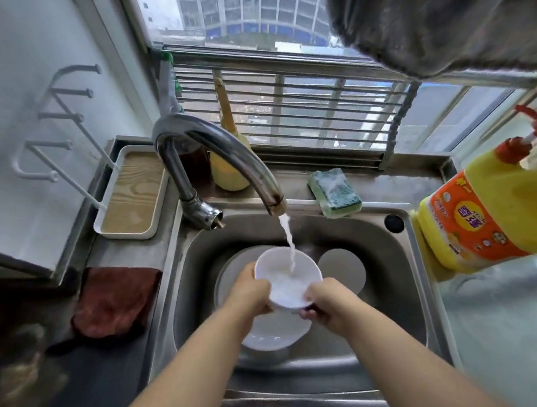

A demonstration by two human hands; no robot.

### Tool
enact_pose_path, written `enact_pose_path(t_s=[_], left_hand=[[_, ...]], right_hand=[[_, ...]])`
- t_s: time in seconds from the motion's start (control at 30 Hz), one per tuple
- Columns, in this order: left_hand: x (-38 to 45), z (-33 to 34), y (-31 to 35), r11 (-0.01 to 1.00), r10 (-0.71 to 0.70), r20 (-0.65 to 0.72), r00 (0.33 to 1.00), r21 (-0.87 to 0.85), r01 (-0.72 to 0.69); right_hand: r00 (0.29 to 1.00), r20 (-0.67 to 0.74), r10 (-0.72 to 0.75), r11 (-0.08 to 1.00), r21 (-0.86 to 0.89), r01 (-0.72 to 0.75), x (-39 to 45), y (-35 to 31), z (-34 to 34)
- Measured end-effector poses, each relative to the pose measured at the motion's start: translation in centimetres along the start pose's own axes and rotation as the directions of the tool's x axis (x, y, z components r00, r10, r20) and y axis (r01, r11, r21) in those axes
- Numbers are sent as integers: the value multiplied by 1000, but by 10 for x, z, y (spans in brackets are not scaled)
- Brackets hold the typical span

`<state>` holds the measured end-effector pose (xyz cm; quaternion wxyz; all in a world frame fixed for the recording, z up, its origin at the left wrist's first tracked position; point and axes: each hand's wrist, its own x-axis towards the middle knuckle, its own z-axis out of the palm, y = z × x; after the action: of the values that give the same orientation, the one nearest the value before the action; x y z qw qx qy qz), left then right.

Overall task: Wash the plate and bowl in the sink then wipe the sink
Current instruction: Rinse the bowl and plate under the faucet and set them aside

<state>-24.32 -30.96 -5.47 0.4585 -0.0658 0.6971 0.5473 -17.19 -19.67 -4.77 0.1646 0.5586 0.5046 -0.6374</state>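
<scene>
1. A single view only, from a camera worn on the person's head, so no second view overlaps it.
2. It looks forward and steeply down onto the sink (pixel 406 275), which fills the middle of the frame.
3. It sits close: both forearms enter from the bottom edge and reach toward the sink's middle.
4. The wide-angle lens bends the edges, curving the worktop (pixel 90 374) left of the sink.
5. Beyond the sink the view takes in the tap (pixel 210 150) and the window (pixel 277 17) behind it.
</scene>
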Motion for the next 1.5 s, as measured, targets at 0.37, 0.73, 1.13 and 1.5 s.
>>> enact_pose_path(t_s=[0.37, 0.73, 1.13, 1.5], left_hand=[[-5, -3, 6, 983, -148, 1, 989, -108, 148], [18, 2, 9, 922, -315, 117, 942, -198, 333], [39, 19, -17, 966, -33, -107, 994, -257, 5], [40, 13, -25, 874, 44, -92, 995, -480, -82]], right_hand=[[984, -15, -177, 970, -170, 172, -9, 11, -1], [513, 289, -809, 306, -539, 785, 9, 9, -20], [887, -142, -439, 898, -67, 434, 55, 10, 18], [996, 17, -82, 979, 186, 78, 87, -7, 6]])
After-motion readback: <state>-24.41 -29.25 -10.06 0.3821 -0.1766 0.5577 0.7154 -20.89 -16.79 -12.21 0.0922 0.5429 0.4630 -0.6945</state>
